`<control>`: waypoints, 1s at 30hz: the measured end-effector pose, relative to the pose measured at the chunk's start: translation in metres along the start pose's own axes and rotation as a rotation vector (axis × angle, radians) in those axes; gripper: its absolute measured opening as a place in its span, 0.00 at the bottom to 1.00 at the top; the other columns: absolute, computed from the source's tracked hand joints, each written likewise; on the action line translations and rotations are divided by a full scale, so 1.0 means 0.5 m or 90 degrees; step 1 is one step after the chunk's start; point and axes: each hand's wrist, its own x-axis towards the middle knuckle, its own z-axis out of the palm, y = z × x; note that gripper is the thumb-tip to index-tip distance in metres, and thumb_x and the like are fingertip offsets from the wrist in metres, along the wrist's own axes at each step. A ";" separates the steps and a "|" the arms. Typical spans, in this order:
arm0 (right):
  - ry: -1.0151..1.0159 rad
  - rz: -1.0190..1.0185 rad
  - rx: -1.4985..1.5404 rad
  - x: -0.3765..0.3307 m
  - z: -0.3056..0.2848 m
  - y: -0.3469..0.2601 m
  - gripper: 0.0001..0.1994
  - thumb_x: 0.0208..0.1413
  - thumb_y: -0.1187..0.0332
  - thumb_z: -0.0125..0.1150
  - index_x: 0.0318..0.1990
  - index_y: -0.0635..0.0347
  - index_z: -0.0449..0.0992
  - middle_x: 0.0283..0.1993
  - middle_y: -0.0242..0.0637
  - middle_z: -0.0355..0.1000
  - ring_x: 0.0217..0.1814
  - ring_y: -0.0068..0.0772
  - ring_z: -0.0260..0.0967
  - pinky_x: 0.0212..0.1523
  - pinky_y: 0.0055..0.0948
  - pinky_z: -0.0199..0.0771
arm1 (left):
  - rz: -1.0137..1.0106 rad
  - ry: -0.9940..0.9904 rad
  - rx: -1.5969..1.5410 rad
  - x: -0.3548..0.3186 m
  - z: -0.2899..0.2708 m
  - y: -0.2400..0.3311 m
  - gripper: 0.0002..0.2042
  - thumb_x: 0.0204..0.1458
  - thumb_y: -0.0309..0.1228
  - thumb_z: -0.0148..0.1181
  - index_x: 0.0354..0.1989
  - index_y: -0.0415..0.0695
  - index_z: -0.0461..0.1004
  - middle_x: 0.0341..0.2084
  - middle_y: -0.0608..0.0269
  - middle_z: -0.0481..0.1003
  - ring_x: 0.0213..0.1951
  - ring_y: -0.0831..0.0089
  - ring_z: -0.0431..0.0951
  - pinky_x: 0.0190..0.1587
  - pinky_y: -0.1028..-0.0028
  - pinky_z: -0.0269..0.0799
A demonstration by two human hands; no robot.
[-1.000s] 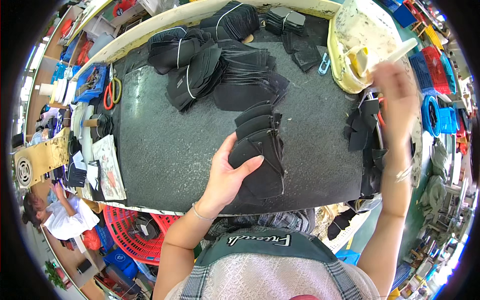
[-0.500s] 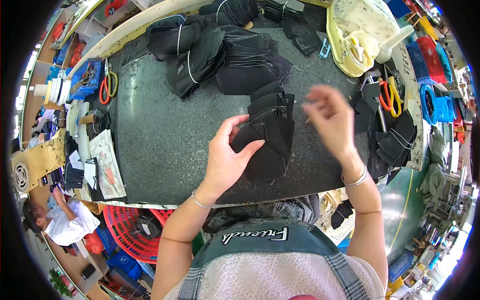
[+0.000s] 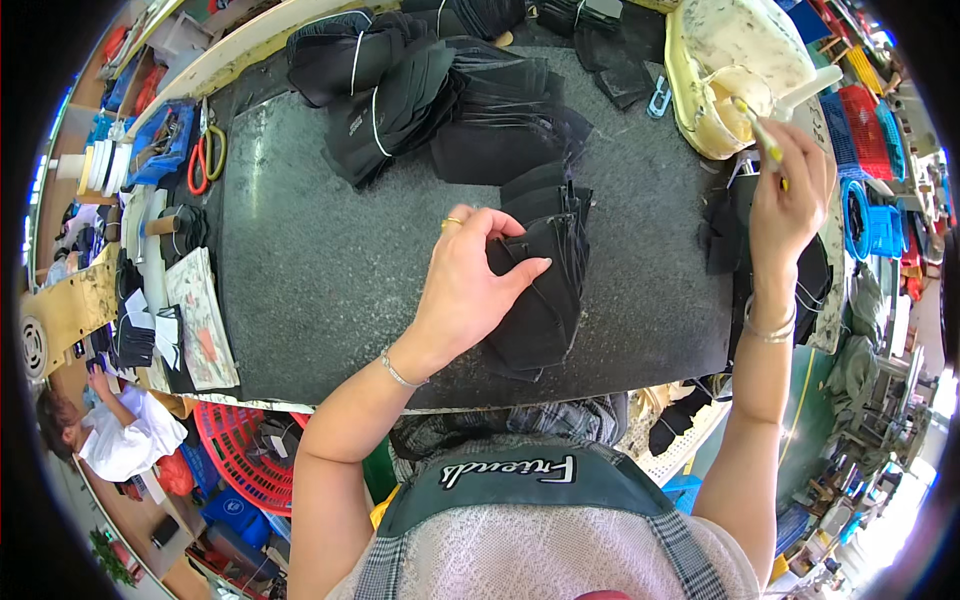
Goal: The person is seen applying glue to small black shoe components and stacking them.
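Note:
My left hand (image 3: 472, 285) pinches the edge of a black fabric piece (image 3: 540, 310) between thumb and fingers. That piece lies on top of a fanned row of similar black pieces, which runs up the middle of the table. Over at the far right, my right hand (image 3: 795, 185) grips a slim, pale brush (image 3: 762, 140). The brush's far end reaches into a small cream cup (image 3: 732, 122), which sits in a larger glue-crusted cream container (image 3: 690, 100). What is inside the cup cannot be made out.
Banded bundles of black pieces (image 3: 390, 110) lie along the table's far side. A blue clip (image 3: 659, 97) is near the container. Red-and-yellow scissors (image 3: 206, 160) lie at the left edge. A red basket (image 3: 225, 450) stands below; a person in white (image 3: 130, 435) sits lower left.
My right hand has moved right and away from me, from beside the fanned pieces to the cup, and now holds a brush. My left hand has shifted slightly on the black piece.

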 end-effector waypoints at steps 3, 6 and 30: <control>-0.121 0.009 0.000 -0.062 -0.014 0.003 0.19 0.41 0.87 0.57 0.44 0.63 0.77 0.42 0.45 0.75 0.46 0.48 0.73 0.50 0.38 0.71 | 0.015 0.016 0.003 -0.002 -0.003 0.002 0.18 0.39 0.28 0.75 0.36 0.40 0.73 0.34 0.61 0.72 0.37 0.69 0.74 0.43 0.71 0.71; 0.015 0.186 0.078 -0.078 -0.024 0.000 0.09 0.54 0.80 0.59 0.43 0.65 0.77 0.42 0.41 0.77 0.39 0.31 0.75 0.44 0.30 0.74 | -0.040 0.030 -0.096 -0.001 0.002 0.009 0.17 0.40 0.27 0.75 0.37 0.40 0.74 0.32 0.64 0.71 0.36 0.73 0.73 0.43 0.74 0.71; 0.121 0.518 0.603 -0.080 -0.043 -0.007 0.17 0.65 0.68 0.54 0.55 0.71 0.69 0.51 0.49 0.73 0.50 0.39 0.75 0.49 0.37 0.83 | -0.260 -0.090 -0.576 -0.018 -0.043 -0.004 0.10 0.53 0.21 0.63 0.44 0.33 0.77 0.34 0.63 0.80 0.34 0.81 0.78 0.39 0.81 0.75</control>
